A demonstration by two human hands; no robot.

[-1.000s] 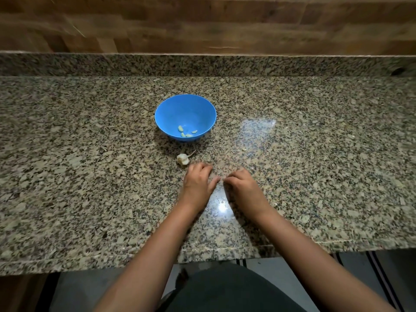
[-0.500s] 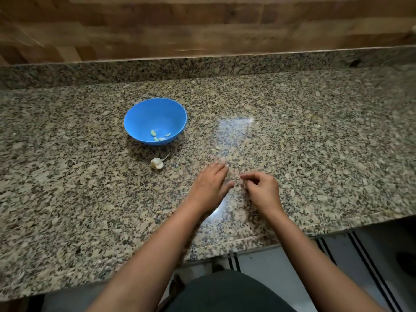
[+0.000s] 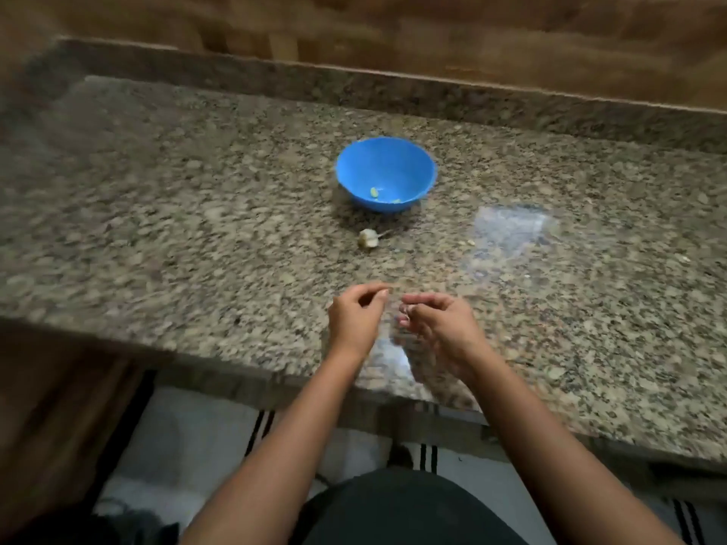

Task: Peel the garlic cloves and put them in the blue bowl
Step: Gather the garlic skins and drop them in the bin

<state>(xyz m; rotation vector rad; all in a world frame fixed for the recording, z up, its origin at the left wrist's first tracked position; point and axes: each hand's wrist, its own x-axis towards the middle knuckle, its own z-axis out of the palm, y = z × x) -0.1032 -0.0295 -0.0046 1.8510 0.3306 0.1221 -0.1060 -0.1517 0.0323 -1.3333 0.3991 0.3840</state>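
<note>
KITCHEN: job approx. part done. Speckled, glossy granite countertop [image 3: 196,214] carries a smooth, round, plastic-looking blue bowl [image 3: 385,167] mid-counter, nearer the back edge. By the front edge, left hand [image 3: 352,320] & right hand [image 3: 440,324] hover w/ fingers curled, tips nearly meeting; blur hides whether either pinches anything. A knobbly garlic stub [image 3: 368,239] w/ thin stem lies just in front of the bowl, prob. left to strip. A few pale peeled cloves [image 3: 373,191] sit in the bowl's bottom.
</note>
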